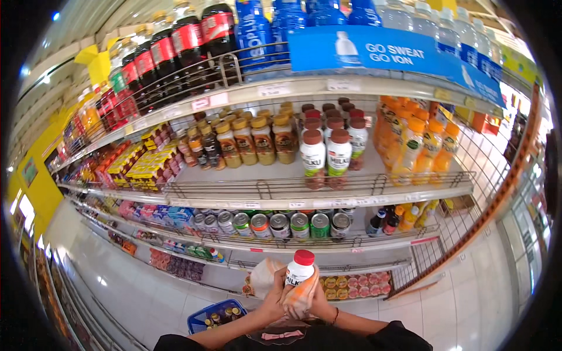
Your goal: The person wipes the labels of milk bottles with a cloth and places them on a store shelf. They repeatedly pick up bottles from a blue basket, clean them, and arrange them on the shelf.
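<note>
A white milk-drink bottle [300,271] with a red cap and a printed label stands nearly upright before my chest. My left hand [276,296] grips its left side. Around the right side and lower front wraps an orange-and-white cloth [303,291], pressed on by my right hand [322,303], whose fingers are partly hidden. A pale fabric part [264,276] spreads behind my left hand. On the shelf ahead stand several similar milk bottles [339,155], mostly brown-capped.
Wire-railed shelves [272,199] span the front, holding coffee-drink bottles [263,140], orange drinks [412,149] and cans [279,223]. A blue basket [197,316] with several bottles sits on the floor at lower left. A wire side panel [483,184] bounds the right.
</note>
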A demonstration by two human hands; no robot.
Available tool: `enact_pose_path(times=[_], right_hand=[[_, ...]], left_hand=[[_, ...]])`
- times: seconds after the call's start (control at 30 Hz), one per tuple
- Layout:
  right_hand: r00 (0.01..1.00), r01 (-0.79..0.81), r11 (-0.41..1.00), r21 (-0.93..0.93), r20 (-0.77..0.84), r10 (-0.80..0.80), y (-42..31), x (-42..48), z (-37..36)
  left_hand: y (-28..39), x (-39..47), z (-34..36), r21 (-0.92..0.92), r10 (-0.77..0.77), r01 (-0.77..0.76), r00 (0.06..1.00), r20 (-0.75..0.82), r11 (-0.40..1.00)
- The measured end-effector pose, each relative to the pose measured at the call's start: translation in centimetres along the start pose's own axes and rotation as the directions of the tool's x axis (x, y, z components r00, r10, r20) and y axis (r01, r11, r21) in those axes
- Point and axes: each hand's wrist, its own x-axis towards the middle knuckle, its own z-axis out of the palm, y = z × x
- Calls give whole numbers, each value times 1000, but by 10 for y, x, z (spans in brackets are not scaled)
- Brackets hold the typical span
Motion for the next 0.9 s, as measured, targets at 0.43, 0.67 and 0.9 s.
enact_pose_path(times=[0.43,0.67,0.9], right_hand=[[949,58,995,84,-315,-28,-26,-18,8],[897,50,995,90,-441,-6,-44,-3,-5],[847,37,852,523,-469,252,-93,34,-24]], left_hand=[[39,8,34,235,147,-168,984,102,957],[38,2,34,156,66,-85,990,123,984],[63,3,41,99,-18,13,999,47,995]])
